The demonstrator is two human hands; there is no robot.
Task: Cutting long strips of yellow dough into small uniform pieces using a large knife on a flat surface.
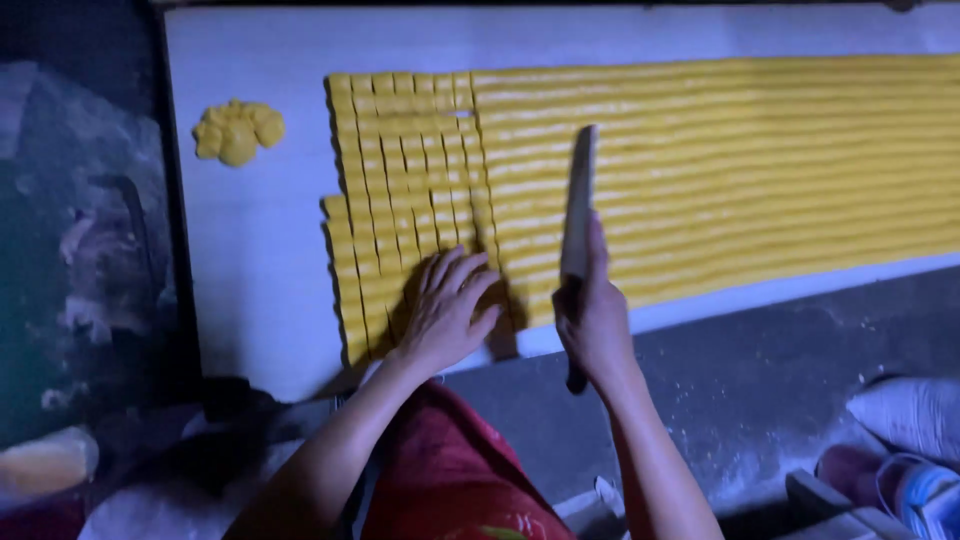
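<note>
Head view, dim light. A white board (250, 250) lies on the floor and fills the upper frame. It carries a wide yellow dough sheet (720, 170) scored into long horizontal strips that run off the right edge.

The left part of the sheet is already cross-cut into small cut squares (400, 170), centre-left of the frame.

Left hand (445, 310): flat, fingers spread, palm pressing the lower rows of squares. It grips nothing; probably it pins the cut pieces so they don't shift beside the blade.

Right hand (592, 325): grip closed around the dark handle of a long knife (578, 200), index finger laid up along the spine for control. The blade points toward the top of the frame and sits across the strips, just right of the cut section, square to the strip direction. I can't tell if the edge is touching the dough; the blade is seen nearly edge-on and the light is poor.

A lump of dough scrap (238, 130) sits alone at the upper left of the board, well apart from the sheet.

Red garment (450, 470) at bottom centre. Grey floor (780, 370) at lower right, dusted with flour.
</note>
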